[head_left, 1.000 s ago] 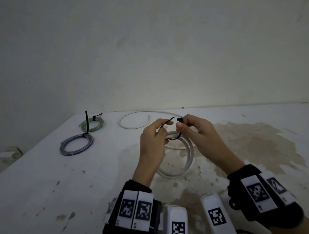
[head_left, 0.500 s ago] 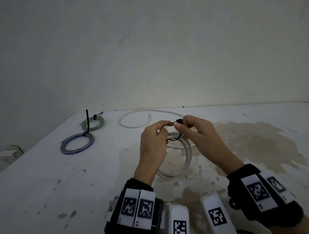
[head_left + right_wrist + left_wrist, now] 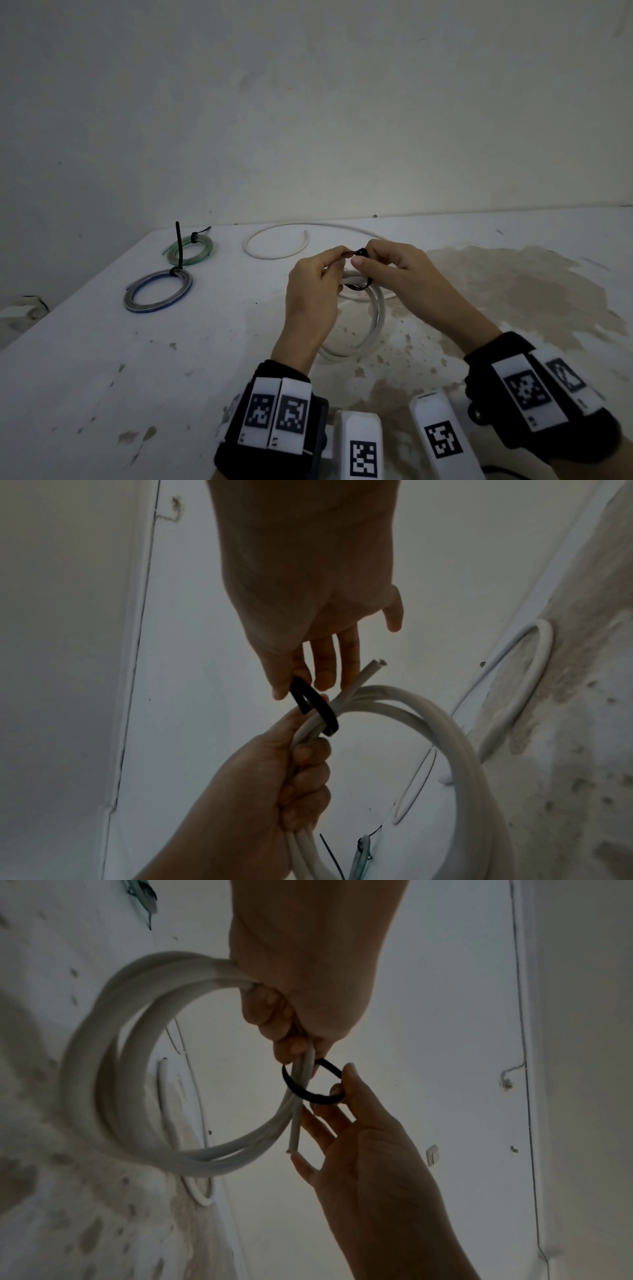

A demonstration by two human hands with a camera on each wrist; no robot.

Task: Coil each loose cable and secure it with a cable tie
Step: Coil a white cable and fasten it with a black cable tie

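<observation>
White cable coil (image 3: 371, 318) held tilted above bench; black cable tie (image 3: 310, 1083) looped loosely around its gathered strands; cut end (image 3: 375, 666) seen protruding beyond the loop.

Both hands bare — each wrist wears a black band (image 3: 274, 421) carrying white blocks (image 3: 359, 445) with black square markers.

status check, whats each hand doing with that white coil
Left hand grips white coil, pinches tie's tail. Right hand pinches black cable tie at its head. Tie looped round coil, loose. Nothing in the way.
</observation>
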